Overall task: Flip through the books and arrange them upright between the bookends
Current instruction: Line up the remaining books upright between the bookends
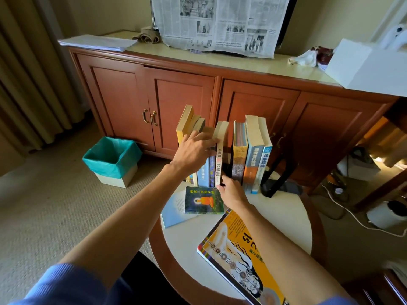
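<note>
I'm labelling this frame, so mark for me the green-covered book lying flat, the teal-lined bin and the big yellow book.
green-covered book [203, 200]: head view, middle of its front cover.
teal-lined bin [108, 166]: head view, front of the teal liner.
big yellow book [240, 245]: head view, bare part of its cover.

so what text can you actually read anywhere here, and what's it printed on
"企業管理", roughly, on the spine of the rightmost upright book.
A large "宮"-like character, upside down, on the yellow book lying on the round table.
Newspaper: print too small.
Green book title and the other spines: too blurred.
</note>
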Tool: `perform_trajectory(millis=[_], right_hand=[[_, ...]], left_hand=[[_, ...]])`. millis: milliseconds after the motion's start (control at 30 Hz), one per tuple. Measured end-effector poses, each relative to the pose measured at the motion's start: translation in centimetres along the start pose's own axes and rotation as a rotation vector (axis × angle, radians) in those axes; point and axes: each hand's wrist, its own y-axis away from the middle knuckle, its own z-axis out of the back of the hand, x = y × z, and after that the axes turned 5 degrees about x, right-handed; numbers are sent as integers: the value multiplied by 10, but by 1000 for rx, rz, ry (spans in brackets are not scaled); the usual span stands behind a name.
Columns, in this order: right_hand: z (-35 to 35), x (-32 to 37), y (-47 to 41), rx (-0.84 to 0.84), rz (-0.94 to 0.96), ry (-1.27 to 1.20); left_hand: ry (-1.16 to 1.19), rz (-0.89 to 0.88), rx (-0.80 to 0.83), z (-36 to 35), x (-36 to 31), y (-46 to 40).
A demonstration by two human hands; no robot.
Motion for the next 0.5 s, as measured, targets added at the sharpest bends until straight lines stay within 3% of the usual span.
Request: perform_trajectory(millis=[133, 167, 267, 333, 500], right_hand=[[27, -14, 50, -21, 25, -91], [31, -21, 66, 1, 34, -73], [32, -41, 107, 147, 64, 89], [28, -51, 124, 132, 87, 153], [34, -66, 148, 107, -142, 252]], left_hand=[[75, 43, -215, -6, -33, 42], [106, 23, -184, -12, -45, 58], [110, -56, 315, -43, -83, 101], [91, 72, 573, -69, -100, 122], [195, 387, 639, -87, -118, 143]])
